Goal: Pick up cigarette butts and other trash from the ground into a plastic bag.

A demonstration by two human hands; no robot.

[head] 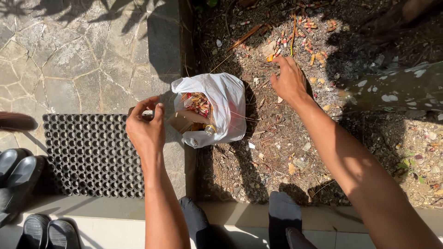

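Observation:
A white plastic bag [224,103] lies open on the dirt beside the stone kerb, holding a brown cardboard piece, a small bottle and several red and yellow scraps. My left hand [146,127] hovers just left of the bag over the edge of the rubber mat, fingers pinched together; whether it holds anything is hidden. My right hand [290,80] reaches past the bag to the dirt, fingertips down among small orange and red litter pieces [310,27] scattered there.
A black rubber doormat [92,154] lies on stone paving at left. Dark shoes [18,177] and sandals [46,233] sit at the lower left. My dark-socked feet [282,212] stand on the tiled step edge. Dry leaves and twigs cover the ground at right.

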